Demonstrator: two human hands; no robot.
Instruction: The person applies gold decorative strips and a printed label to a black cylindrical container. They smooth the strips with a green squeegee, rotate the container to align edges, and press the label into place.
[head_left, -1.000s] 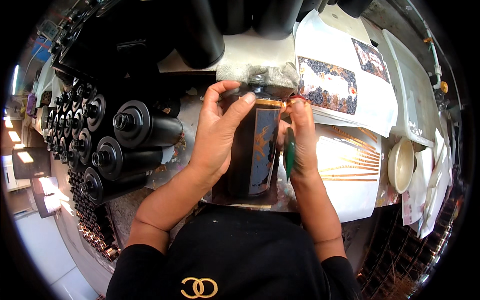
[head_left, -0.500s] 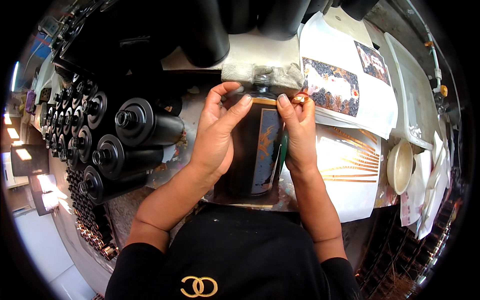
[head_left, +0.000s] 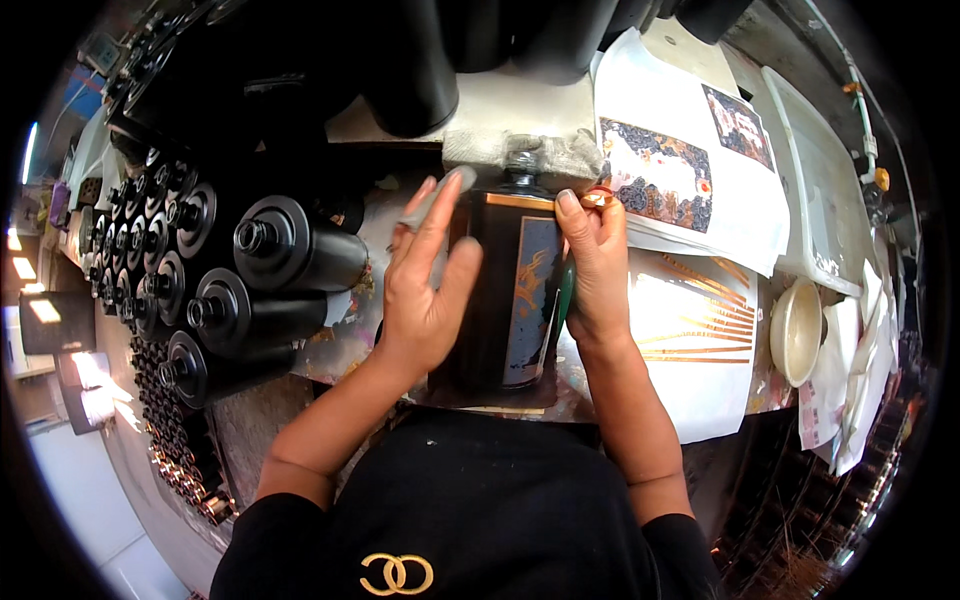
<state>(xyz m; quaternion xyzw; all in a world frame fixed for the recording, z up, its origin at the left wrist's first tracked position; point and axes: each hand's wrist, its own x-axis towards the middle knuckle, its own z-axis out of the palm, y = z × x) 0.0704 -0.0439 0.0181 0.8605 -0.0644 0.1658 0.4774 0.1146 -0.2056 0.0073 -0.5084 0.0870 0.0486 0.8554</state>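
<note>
Bottle (head_left: 500, 300), dark brown and flat-sided with a blue and gold label, lay on its back at the centre of the worktable (head_left: 330, 350), neck pointing to twelve o'clock, where its small cap met a folded grey cloth (head_left: 520, 150). At nine o'clock of it, rows of black bottles (head_left: 230, 300) lay stacked on their sides, caps facing the person, the stack running off toward seven o'clock. At two o'clock lay printed label sheets (head_left: 690, 180) with dark patterned panels, and at three o'clock a white sheet with gold stripes (head_left: 690, 340), partly under the bottle's right edge. A white tray (head_left: 820, 200) stood farther out at two o'clock, and a small cream bowl (head_left: 795, 330) sat at three o'clock, well apart from the bottle.

The left hand (head_left: 425, 290) was flat and open across the bottle's left half, fingers spread and pointing to twelve o'clock, palm pressing down on the surface rather than closing round anything. The right hand (head_left: 595, 270) was curled against the bottle's right edge, thumb and fingers closed along its side near the shoulder, with a green object (head_left: 566, 290) showing between palm and bottle; whether the hand gripped that object could not be told.
</note>
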